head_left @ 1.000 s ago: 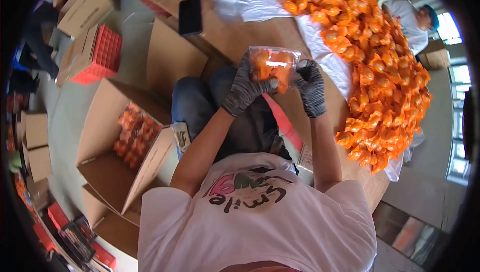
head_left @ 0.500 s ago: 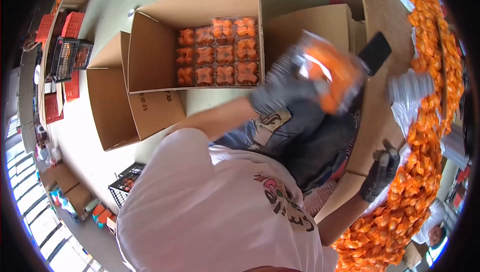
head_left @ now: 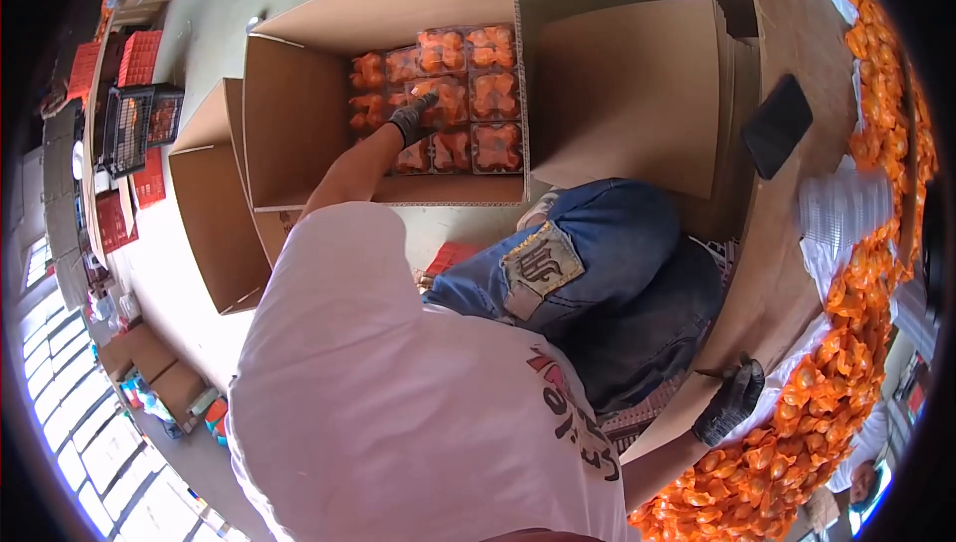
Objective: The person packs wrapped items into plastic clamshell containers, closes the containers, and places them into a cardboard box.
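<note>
My left hand (head_left: 410,116), in a dark glove, reaches into an open cardboard box (head_left: 383,190). Its fingers are on a clear plastic clamshell (head_left: 444,102) filled with shiny orange pieces. This pack sits among rows of similar clamshells (head_left: 495,96) in the box's right part. My right hand (head_left: 732,403), also gloved, rests at the table edge with its fingers apart, holding nothing. Beside it lies a long heap of loose orange pieces (head_left: 787,442), their exact kind unclear.
A black phone (head_left: 777,126) lies on the brown tabletop (head_left: 762,243), near a stack of clear plastic trays (head_left: 846,206). Folded cardboard (head_left: 627,94) leans right of the box, and another open carton (head_left: 221,214) stands left. Part of another person (head_left: 864,462) shows at lower right.
My left hand has swung from above my lap leftward into the box, bringing the orange-filled clamshell down among the others. My right hand has shifted slightly down along the table edge.
</note>
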{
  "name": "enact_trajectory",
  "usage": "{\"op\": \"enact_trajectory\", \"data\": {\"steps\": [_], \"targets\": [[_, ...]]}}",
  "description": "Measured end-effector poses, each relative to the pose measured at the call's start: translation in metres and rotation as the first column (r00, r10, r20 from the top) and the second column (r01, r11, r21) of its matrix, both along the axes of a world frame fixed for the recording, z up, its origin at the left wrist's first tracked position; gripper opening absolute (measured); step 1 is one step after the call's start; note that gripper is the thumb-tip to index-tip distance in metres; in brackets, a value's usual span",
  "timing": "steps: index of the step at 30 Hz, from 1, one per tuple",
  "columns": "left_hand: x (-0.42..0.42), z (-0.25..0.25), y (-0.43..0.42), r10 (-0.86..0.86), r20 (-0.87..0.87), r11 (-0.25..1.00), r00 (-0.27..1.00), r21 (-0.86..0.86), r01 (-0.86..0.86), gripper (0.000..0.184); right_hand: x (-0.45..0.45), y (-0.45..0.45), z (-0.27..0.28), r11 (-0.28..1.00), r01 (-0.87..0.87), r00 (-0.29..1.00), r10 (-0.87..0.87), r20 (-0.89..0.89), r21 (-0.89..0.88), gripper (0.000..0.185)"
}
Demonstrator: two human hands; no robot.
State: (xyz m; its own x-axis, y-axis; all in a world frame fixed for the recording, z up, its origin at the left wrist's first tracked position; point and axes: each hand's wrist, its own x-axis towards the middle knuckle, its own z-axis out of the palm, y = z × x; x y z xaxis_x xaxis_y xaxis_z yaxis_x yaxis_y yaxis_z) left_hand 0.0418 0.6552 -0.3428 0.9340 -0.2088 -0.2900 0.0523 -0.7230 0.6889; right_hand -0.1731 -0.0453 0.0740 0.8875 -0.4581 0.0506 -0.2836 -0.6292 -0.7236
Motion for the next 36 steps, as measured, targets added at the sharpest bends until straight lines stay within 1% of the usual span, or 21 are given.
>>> {"op": "enact_trajectory", "data": {"steps": [3,5,8,9,10,11,14,15,16,17,18,20,23,25,26,27,29,31,32,34,36], "targets": [[0.009,0.037,-0.043,0.336,-0.251,0.939,0.908,0.164,-0.302,0.053,-0.009,0.006,0.002,0.995,0.068,0.997,-0.067,-0.025,0.071,0.020],[0.007,0.048,-0.049,0.444,-0.256,0.888,0.859,0.254,-0.383,0.047,-0.014,0.005,0.000,0.987,0.119,0.992,-0.115,-0.041,0.111,0.020],[0.001,0.057,-0.046,0.495,-0.193,0.837,0.847,0.366,-0.406,0.039,-0.013,0.015,0.003,0.992,0.060,0.993,-0.070,-0.097,-0.109,0.018],[-0.002,0.054,-0.041,0.491,-0.167,0.827,0.855,0.400,-0.396,0.038,-0.017,-0.001,-0.002,0.864,-0.306,0.951,0.298,-0.085,-0.401,0.020],[0.002,0.052,-0.040,0.478,-0.144,0.823,0.866,0.418,-0.384,0.036,-0.030,-0.007,-0.017,0.993,-0.113,0.994,0.113,-0.007,-0.016,0.021],[0.010,0.050,-0.041,0.483,-0.125,0.816,0.867,0.423,-0.394,0.035,-0.040,-0.011,-0.032,0.922,0.109,0.986,-0.149,0.079,0.373,0.023],[0.056,0.075,-0.055,0.693,-0.039,0.689,0.720,0.328,-0.646,0.036,-0.018,0.014,-0.013,0.980,0.196,0.978,-0.198,0.065,0.025,0.018],[0.073,0.101,-0.068,0.786,0.074,0.591,0.614,0.201,-0.781,0.037,-0.010,0.023,-0.007,0.914,0.282,0.944,-0.319,0.087,0.292,0.011],[0.096,0.067,-0.045,0.730,0.464,0.648,0.502,-0.236,-0.724,0.029,-0.007,0.023,-0.006,0.897,0.280,0.940,-0.328,0.091,0.341,0.011],[0.101,0.161,-0.095,0.631,0.571,0.671,0.525,-0.063,-0.739,0.026,-0.004,0.022,-0.008,0.885,0.288,0.931,-0.348,0.109,0.366,0.013],[0.089,0.242,-0.156,0.649,0.608,0.682,0.457,-0.198,-0.704,0.022,0.004,0.021,-0.014,0.904,0.288,0.925,-0.348,0.154,0.315,0.014],[0.089,0.301,-0.219,0.617,0.489,0.748,0.616,-0.608,-0.266,0.019,0.028,0.018,-0.021,0.934,0.254,0.924,-0.311,0.222,0.251,0.015],[0.061,0.395,-0.346,0.323,0.546,0.754,0.773,-0.642,0.138,0.015,0.087,0.014,-0.011,0.956,0.156,0.942,-0.219,0.253,0.248,0.017],[0.063,0.432,-0.414,0.109,0.686,0.720,0.719,-0.554,0.419,0.023,0.131,0.006,-0.020,0.967,0.099,0.933,-0.172,0.316,0.234,0.020],[0.063,0.456,-0.451,0.047,0.609,0.766,0.792,-0.531,0.363,0.033,0.154,0.007,-0.022,0.970,0.055,0.897,-0.151,0.415,0.235,0.022],[0.084,0.449,-0.487,0.009,0.747,0.799,0.665,-0.406,0.445,0.043,0.174,0.011,-0.022,0.973,0.010,0.850,-0.129,0.510,0.230,0.025],[0.099,0.467,-0.540,-0.203,0.811,0.875,0.549,-0.101,0.473,0.047,0.195,0.021,0.004,0.989,0.109,0.908,-0.139,0.395,0.099,0.030],[0.143,0.437,-0.589,-0.441,0.574,0.645,0.690,-0.333,0.688,0.051,0.218,0.003,-0.020,0.996,0.082,0.897,-0.068,0.437,-0.014,0.032],[0.144,0.450,-0.594,-0.580,0.391,0.655,0.715,-0.298,0.694,0.051,0.223,0.002,-0.014,0.999,0.028,0.901,-0.033,0.433,0.018,0.031],[0.147,0.437,-0.600,-0.531,0.263,0.537,0.805,-0.631,0.560,0.060,0.219,0.000,-0.009,0.995,0.077,0.905,-0.044,0.422,-0.062,0.026],[0.146,0.437,-0.607,-0.555,0.194,0.513,0.809,-0.686,0.516,0.065,0.215,-0.006,-0.014,0.995,-0.005,0.866,0.055,0.496,-0.102,0.021]]}}
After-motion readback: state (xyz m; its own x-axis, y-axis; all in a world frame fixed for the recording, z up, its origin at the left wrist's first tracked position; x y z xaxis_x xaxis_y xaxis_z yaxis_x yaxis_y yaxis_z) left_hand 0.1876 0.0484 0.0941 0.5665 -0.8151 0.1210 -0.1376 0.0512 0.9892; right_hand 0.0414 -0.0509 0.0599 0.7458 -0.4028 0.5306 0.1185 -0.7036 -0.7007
